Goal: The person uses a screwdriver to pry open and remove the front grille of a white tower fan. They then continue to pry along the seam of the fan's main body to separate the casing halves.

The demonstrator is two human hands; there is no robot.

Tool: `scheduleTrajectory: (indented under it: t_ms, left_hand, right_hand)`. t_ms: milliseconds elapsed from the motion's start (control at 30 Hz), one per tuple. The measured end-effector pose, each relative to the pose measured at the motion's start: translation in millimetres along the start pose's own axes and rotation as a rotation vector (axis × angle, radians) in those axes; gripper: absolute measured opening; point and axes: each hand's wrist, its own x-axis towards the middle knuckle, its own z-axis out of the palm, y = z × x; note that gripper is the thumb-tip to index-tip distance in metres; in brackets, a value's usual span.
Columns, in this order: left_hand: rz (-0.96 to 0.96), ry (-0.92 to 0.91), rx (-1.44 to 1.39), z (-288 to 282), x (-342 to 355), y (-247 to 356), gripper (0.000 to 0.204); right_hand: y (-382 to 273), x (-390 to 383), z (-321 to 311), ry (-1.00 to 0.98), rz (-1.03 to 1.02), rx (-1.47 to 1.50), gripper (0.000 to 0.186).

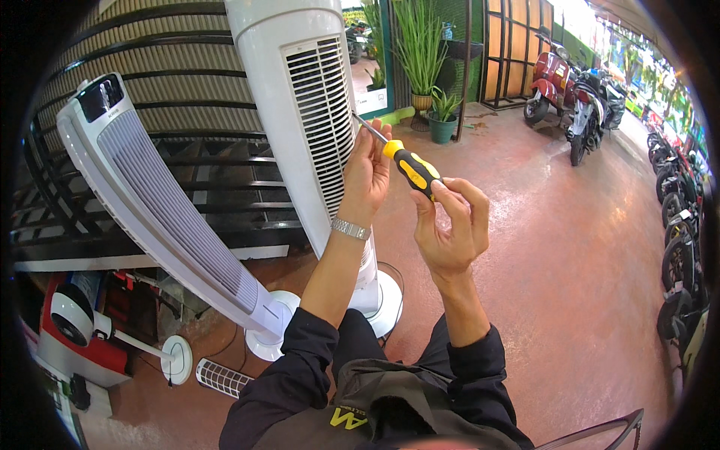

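Observation:
A tall white tower fan with a black slatted grille stands in front of me, leaning in the picture. In my right hand is the end of a black-and-yellow screwdriver, gripped between thumb and fingertips. Its shaft slants up and left to the side edge of the fan, where the tip meets the casing; any screw there is too small to see. My left hand, with a metal watch on the wrist, closes its fingertips around the shaft close to the fan.
Left of it stands a second, grey-white tower fan on a round base. A small pedestal fan and a loose white grille are on the reddish floor. Potted plants, a red scooter and a row of motorcycles stand farther off.

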Motion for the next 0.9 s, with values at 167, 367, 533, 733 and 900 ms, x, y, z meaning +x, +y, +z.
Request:
scheduleTrajectory:
  t_ms: [167, 367, 533, 733, 900]
  left_hand:
    - [0.007, -0.015, 0.005, -3.0, 2.1, -1.8, 0.034]
    - [0.006, -0.021, -0.024, -4.3, 3.8, -0.4, 0.034]
    - [-0.005, 0.009, -0.08, -1.9, 5.2, -0.6, 0.032]
    - [0.076, 0.183, -0.331, 17.4, 18.0, -12.6, 0.026]
    - [0.134, 0.225, -0.464, 3.7, 47.7, -20.6, 0.013]
  right_hand:
    - [-0.6, 2.8, -2.8, 0.001, -0.003, -0.014, 0.03]
    - [-2.9, 5.4, -2.8, 0.013, -0.029, 0.036, 0.033]
    - [-0.3, 1.8, -3.9, -0.01, -0.002, 0.028, 0.032]
    - [2.9, 0.7, -2.8, 0.002, 0.002, 0.008, 0.031]
    - [2.3, 2.1, -9.7, 0.022, 0.009, -0.028, 0.03]
